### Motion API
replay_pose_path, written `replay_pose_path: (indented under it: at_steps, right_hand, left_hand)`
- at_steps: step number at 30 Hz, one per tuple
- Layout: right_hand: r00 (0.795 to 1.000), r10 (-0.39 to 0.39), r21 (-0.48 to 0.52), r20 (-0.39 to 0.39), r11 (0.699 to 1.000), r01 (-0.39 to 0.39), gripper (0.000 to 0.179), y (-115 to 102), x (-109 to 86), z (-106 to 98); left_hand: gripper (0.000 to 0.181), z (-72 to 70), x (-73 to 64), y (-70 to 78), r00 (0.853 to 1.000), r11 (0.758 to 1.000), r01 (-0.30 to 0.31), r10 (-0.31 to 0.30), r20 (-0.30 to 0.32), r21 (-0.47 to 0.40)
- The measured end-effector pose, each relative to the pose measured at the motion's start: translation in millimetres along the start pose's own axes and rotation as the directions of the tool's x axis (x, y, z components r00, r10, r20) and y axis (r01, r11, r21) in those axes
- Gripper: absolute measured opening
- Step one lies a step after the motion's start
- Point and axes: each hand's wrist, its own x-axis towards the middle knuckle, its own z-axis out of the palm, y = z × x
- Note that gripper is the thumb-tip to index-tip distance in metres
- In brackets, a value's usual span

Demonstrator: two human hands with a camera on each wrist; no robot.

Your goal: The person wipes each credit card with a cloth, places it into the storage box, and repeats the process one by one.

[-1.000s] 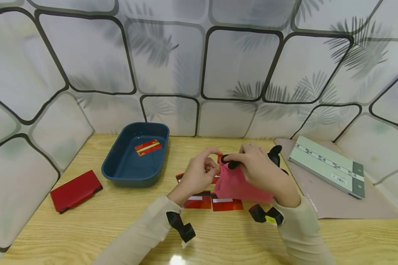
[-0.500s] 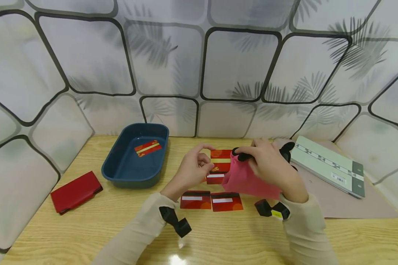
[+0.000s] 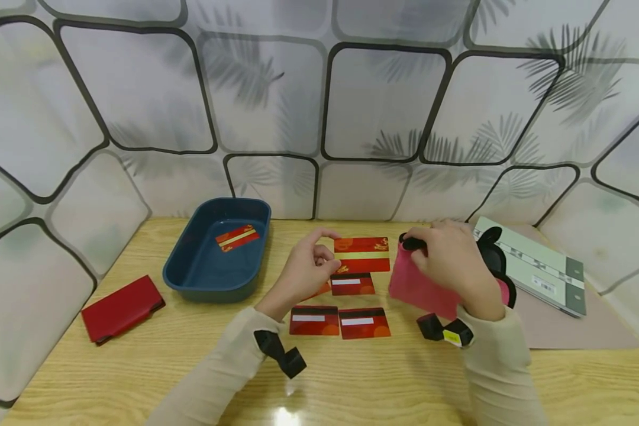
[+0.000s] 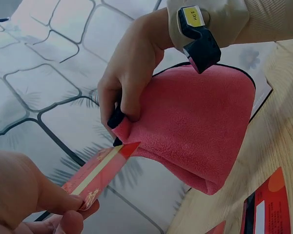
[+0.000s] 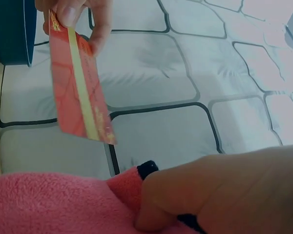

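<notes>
My left hand [image 3: 311,269] pinches a red card [image 3: 362,254] with a gold stripe by its left end, thumb below and fingers behind. The right wrist view shows the same card [image 5: 80,87] at full length. To the right, my right hand [image 3: 447,254] grips the black-trimmed corner of a pink plush cloth [image 3: 423,284], which hangs folded below it. In the left wrist view the cloth [image 4: 195,122] has a dark edging along its top. Beneath the held card several red cards [image 3: 314,321] lie on the table, some showing a dark band and white strip.
A blue tray [image 3: 191,290] stands at the left with one red gold-striped card [image 3: 238,238] inside. Left of it lies a red wallet [image 3: 122,307]. A pale green notebook [image 3: 532,266] rests on a beige sheet [image 3: 575,331] at the right. A patterned wall closes off the back.
My right hand has moved right with the pink cloth, away from my left hand. The held card has come into full view, and the cards on the table show more.
</notes>
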Motion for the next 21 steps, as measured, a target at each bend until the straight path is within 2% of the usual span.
replay_pose_path:
  at_steps: [7, 21]
  right_hand:
    - [1.0, 0.004, 0.003, 0.007, 1.0, -0.004, 0.023, 2.4, 0.9, 0.7]
    - [1.0, -0.014, 0.023, 0.021, 1.0, 0.014, 0.022, 0.5, 2.7, 0.1]
  left_hand:
    - [0.037, -0.8, 0.8, -0.9, 1.0, 1.0, -0.015, 0.015, -0.004, -0.01]
    - [0.04, -3.4, 0.2, 2.8, 1.0, 1.0, 0.011, -0.011, -0.008, -0.03]
